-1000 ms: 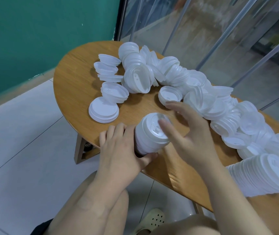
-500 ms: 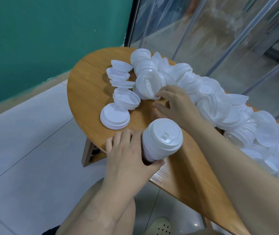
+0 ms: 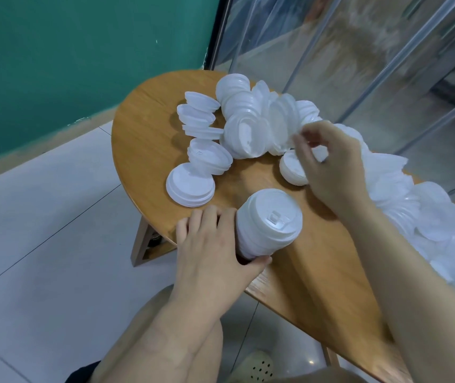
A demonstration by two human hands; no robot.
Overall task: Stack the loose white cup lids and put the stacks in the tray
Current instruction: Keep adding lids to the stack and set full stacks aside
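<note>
Against the left hand, the lid stack.

No readable text anywhere. The white lids carry only moulded ridges and a sip tab, no lettering that can be made out. Nothing printed on the wooden table or the green wall.

The right hand has its fingertips motion-blurred, so whether they pinch a lid cannot be told. Beside that hand, the loose lid pile runs out of view at the right edge. The held lid stack has its base hidden behind the left hand. No tray visible.
</note>
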